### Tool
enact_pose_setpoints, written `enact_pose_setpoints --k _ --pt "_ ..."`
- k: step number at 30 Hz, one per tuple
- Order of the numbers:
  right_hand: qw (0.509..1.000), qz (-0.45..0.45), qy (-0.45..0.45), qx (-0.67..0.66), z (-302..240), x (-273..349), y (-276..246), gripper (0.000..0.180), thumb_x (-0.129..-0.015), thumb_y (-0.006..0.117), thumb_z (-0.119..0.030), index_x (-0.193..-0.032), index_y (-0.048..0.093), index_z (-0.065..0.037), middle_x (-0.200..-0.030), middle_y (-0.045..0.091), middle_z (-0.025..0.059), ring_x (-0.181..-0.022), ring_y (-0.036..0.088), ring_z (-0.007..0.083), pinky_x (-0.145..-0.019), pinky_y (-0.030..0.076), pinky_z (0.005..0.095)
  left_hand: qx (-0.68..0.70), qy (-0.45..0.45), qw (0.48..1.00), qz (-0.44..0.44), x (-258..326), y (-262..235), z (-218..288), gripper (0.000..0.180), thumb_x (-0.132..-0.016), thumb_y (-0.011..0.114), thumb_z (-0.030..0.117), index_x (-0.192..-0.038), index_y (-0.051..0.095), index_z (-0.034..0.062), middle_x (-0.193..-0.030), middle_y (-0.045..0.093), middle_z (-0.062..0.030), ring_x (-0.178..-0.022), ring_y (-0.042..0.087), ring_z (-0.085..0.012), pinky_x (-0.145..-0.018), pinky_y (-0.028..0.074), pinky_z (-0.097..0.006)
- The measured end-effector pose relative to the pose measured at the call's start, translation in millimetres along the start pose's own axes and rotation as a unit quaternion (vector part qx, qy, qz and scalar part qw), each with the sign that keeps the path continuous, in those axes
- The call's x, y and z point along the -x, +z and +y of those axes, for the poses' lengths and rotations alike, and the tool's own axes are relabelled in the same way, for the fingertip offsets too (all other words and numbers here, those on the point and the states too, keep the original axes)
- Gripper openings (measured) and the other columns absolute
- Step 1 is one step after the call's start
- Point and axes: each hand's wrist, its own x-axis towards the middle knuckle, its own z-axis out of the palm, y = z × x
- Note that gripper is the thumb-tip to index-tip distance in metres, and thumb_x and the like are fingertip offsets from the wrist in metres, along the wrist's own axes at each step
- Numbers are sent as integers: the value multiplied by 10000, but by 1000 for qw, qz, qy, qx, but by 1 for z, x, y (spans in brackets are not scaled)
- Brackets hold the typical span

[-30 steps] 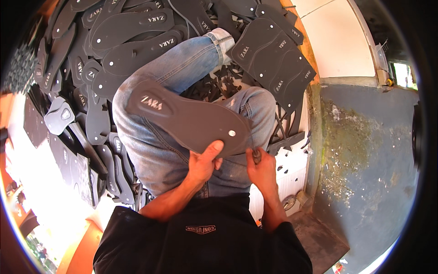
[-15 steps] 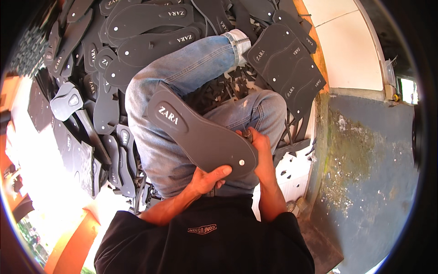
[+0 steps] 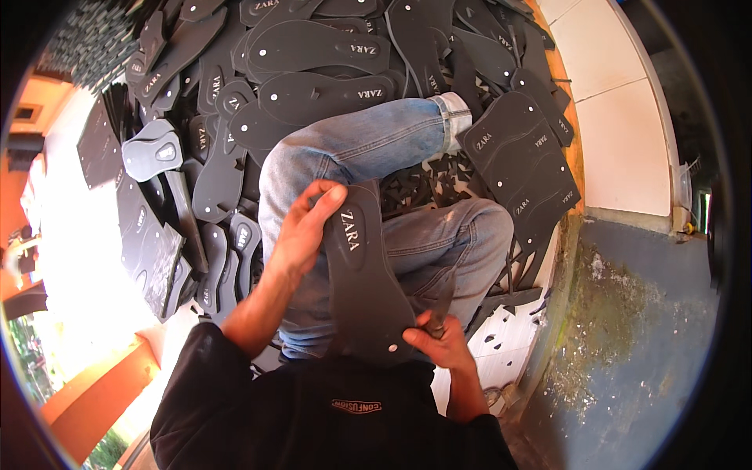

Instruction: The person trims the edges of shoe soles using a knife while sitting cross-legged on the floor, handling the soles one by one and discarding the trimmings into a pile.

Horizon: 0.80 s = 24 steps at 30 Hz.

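Observation:
A dark grey shoe sole (image 3: 362, 290) with pale lettering in its oval heel patch lies lengthwise over my lap. My left hand (image 3: 301, 231) grips its far, heel end, with the thumb on top. Beside the wide near end, my right hand (image 3: 440, 341) is closed around a knife (image 3: 445, 301), its blade pointing up and away from me. The right thumb rests against the sole's edge, near a small white dot. The fingers under the sole are hidden.
Many similar soles (image 3: 317, 47) are heaped ahead and to the left of my crossed legs (image 3: 360, 141). A sheet with sole outlines (image 3: 521, 157) leans past my right knee. Dark offcuts (image 3: 446, 184) lie between my legs. The blue-grey floor (image 3: 658, 329) is at right.
The sole has swung from slanting to nearly lengthwise. My left hand has moved from its near end to the heel end. The knife blade now shows more clearly, and the view has shifted.

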Motion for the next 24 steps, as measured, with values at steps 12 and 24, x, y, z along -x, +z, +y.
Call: enact_pose_setpoints --k 12,24 --pt "925 195 -61 322 -3 -51 30 421 -856 635 -311 -599 485 -12 -471 485 156 -430 521 339 -423 386 395 -94 -149 981 -81 8 -10 -2 307 -836 681 303 -874 631 3 -753 646 -41 -642 600 -79 -562 479 -207" --pt "913 171 -94 358 -15 -71 18 310 -844 616 -177 -624 499 7 -490 480 179 -437 505 351 -446 360 410 -270 -141 950 -61 4 3 8 390 -829 688 328 -969 652 -34 -844 655 -31 -803 570 -67 -739 448 -214"
